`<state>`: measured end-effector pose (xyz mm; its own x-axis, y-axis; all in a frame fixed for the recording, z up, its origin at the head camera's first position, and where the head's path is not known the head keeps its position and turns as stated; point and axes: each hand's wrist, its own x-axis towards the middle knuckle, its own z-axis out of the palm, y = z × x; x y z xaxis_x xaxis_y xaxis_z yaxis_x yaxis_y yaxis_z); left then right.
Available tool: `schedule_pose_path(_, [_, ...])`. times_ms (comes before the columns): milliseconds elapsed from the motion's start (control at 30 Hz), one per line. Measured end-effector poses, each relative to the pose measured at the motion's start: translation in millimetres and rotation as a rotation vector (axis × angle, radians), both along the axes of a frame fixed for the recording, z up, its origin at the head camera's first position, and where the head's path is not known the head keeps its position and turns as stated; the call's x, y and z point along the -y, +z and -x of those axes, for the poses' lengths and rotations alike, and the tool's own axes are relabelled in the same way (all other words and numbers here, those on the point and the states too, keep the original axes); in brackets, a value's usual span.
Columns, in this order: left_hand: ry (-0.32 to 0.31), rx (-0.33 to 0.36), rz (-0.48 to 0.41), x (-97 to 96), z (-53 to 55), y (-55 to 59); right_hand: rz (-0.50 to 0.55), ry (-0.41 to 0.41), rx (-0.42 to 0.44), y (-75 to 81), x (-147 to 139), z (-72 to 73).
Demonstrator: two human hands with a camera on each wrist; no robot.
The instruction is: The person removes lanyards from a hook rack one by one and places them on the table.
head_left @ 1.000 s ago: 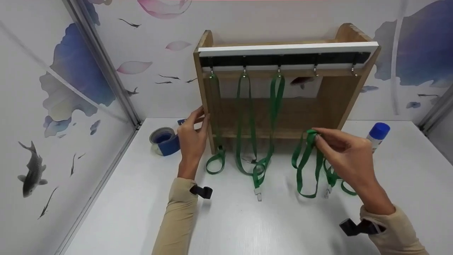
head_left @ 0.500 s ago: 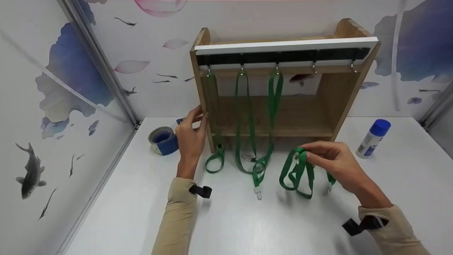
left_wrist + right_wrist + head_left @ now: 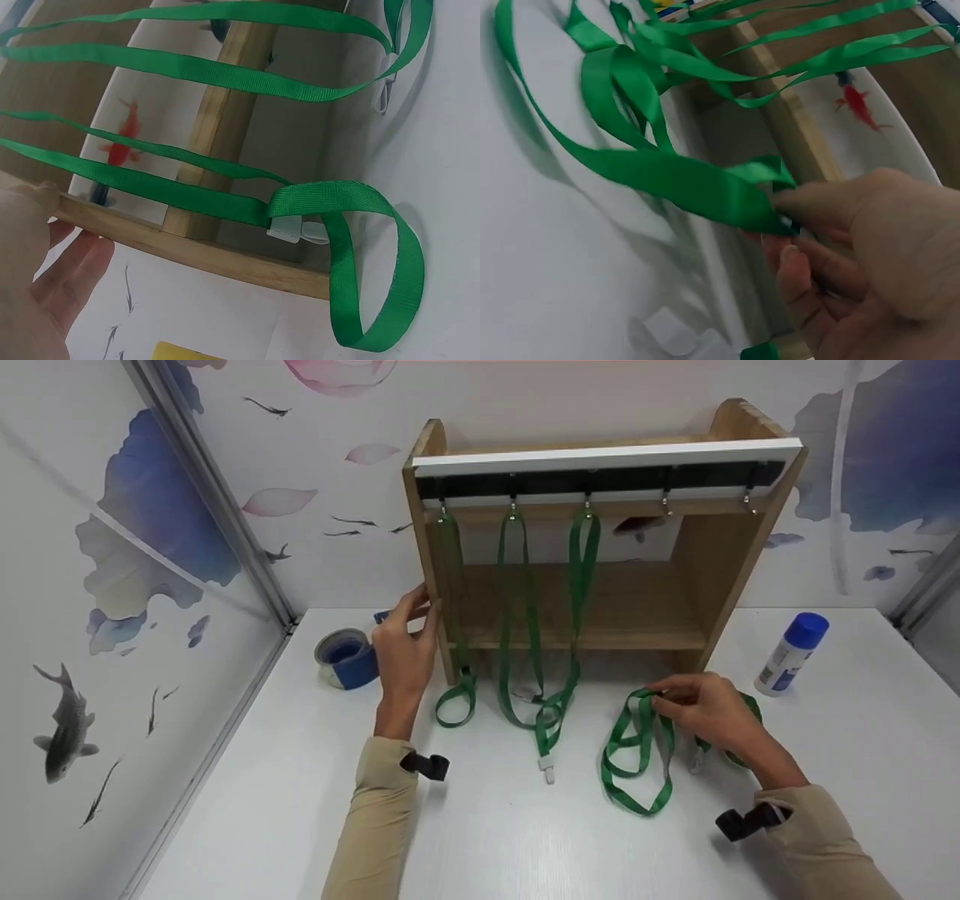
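Observation:
A wooden shelf [image 3: 694, 555] stands on the white table, with a black strip [image 3: 630, 480] of several metal hooks along its top front. Green lanyards hang from the three left hooks; the leftmost lanyard [image 3: 187, 196] dangles near the left side panel. My left hand [image 3: 405, 660] grips that panel's edge between thumb and fingers. Right of the hanging lanyards, my right hand [image 3: 712, 712] pinches another green lanyard [image 3: 682, 184] by its strap, low over the table. Its loops spread leftward from the fingertips. Part of a further green lanyard [image 3: 750, 706] shows behind my right wrist.
A roll of blue tape [image 3: 354, 664] sits left of the shelf, next to my left hand. On the right stands a white glue stick [image 3: 787, 656] with a blue cap. Patterned walls enclose the table at the back and left.
My right hand has come down and slightly right over the last half second, lowering the pinched lanyard, whose loops now spread toward the table. My left hand stays on the shelf's side.

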<state>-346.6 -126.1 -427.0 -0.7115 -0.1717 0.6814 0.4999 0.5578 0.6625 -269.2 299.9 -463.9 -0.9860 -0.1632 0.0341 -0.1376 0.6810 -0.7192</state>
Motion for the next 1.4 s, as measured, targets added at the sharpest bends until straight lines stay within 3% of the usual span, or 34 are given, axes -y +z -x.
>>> schedule_pose_path(333, [0.004,-0.018,0.003,1.2,1.1,-0.3,-0.057,-0.144,0.026,-6.3,10,15.6])
schedule_pose_path(500, [0.000,-0.003,0.000,0.2,0.2,-0.2,-0.077,-0.129,0.026,-7.8,10,18.2])
schedule_pose_path(700, [0.005,-0.013,0.002,0.6,0.8,0.8,-0.067,-0.119,0.108,-0.9,7,14.9])
schedule_pose_path(833, [0.008,-0.013,0.009,0.9,1.3,0.1,-0.076,-0.098,0.118,3.2,5,13.4])
schedule_pose_path(1000, [0.011,-0.009,0.011,0.5,0.8,-0.4,-0.084,-0.105,0.075,12.2,0,11.7])
schedule_pose_path(1400, [0.007,-0.012,0.006,0.2,-0.2,0.0,0.022,-0.298,-0.172,36.4,-2,0.9])
